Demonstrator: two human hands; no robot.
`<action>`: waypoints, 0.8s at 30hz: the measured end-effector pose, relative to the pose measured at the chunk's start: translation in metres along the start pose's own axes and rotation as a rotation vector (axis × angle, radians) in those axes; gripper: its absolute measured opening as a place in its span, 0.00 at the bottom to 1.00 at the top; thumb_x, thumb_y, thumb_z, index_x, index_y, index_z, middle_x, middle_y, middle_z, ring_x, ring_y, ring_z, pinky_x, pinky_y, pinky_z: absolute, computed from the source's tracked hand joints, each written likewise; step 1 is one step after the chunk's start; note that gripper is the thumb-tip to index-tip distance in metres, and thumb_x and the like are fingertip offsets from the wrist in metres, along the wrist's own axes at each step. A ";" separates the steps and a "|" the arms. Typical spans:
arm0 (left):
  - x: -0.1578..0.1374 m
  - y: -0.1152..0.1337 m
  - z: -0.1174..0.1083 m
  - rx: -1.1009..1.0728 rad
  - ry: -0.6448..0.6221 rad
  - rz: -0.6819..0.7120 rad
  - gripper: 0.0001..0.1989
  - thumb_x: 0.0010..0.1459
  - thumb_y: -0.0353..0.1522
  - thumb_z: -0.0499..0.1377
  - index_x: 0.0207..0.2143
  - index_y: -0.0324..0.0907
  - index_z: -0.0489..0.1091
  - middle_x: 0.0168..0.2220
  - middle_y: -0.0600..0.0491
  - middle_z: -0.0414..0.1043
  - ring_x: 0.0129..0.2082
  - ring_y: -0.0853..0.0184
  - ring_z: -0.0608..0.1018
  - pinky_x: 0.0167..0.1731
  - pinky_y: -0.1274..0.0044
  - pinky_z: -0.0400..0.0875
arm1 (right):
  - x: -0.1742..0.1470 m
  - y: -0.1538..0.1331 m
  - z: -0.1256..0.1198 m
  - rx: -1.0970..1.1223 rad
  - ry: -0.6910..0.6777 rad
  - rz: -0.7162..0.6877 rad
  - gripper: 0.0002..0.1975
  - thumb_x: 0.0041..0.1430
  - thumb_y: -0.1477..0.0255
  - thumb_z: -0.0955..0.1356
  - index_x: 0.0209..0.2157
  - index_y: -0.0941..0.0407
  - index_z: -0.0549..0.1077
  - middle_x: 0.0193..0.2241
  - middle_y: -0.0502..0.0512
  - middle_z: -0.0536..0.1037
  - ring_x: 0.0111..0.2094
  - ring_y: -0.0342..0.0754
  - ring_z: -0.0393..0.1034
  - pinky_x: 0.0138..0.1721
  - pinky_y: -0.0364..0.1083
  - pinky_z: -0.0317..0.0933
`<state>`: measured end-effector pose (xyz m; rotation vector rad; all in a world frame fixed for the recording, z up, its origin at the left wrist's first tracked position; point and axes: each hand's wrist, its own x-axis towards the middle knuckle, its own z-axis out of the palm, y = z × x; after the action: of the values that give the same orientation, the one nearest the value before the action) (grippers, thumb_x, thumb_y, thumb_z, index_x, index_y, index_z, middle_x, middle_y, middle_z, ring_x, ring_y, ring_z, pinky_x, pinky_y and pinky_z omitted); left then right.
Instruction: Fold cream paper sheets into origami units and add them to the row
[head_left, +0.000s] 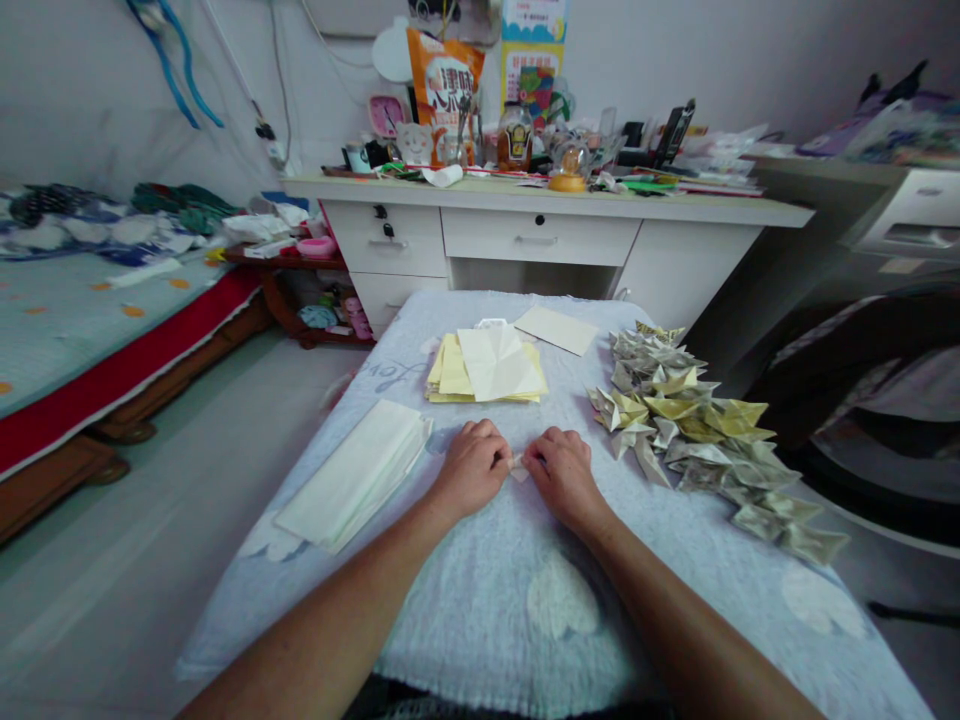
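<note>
Between my hands is a small piece of folded paper (519, 468), pale and mostly covered by fingers. My left hand (474, 465) pinches its left end, and my right hand (561, 470) pinches the other end. Both hands are low over the cloth-covered table (510, 600). Just beyond them lies a stack of yellow paper (446, 375), topped by a creased white sheet (499, 362). A bundle of long white paper (356, 475) rests left of my left hand. Right of my right hand are many folded paper pieces (697, 430), pointed, in grey and yellow.
A flat cream card (556, 329) lies at the table's far side. Behind stands a white desk (540, 235) crowded with a jar (515, 138), an orange snack bag (446, 95) and other items. A bed (112, 320) is at left, a washing machine (892, 370) at right.
</note>
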<state>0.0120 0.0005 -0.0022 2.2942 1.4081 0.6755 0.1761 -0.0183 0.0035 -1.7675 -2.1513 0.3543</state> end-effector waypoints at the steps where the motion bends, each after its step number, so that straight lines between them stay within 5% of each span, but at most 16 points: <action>1: 0.000 0.000 0.000 0.009 0.003 -0.010 0.07 0.54 0.28 0.56 0.26 0.42 0.72 0.33 0.52 0.68 0.38 0.65 0.69 0.41 0.73 0.62 | 0.000 0.000 0.000 -0.014 0.005 0.007 0.08 0.62 0.69 0.65 0.32 0.54 0.75 0.36 0.54 0.72 0.41 0.49 0.60 0.40 0.47 0.48; 24: -0.003 0.005 0.002 0.128 -0.010 -0.212 0.06 0.54 0.39 0.60 0.30 0.47 0.72 0.39 0.52 0.68 0.44 0.59 0.66 0.43 0.68 0.57 | 0.000 -0.001 0.002 -0.102 0.035 0.023 0.07 0.61 0.66 0.65 0.34 0.52 0.74 0.38 0.56 0.69 0.41 0.52 0.58 0.40 0.49 0.49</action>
<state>0.0156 -0.0044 -0.0016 2.1940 1.7040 0.5217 0.1743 -0.0182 0.0019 -1.8409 -2.1612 0.2204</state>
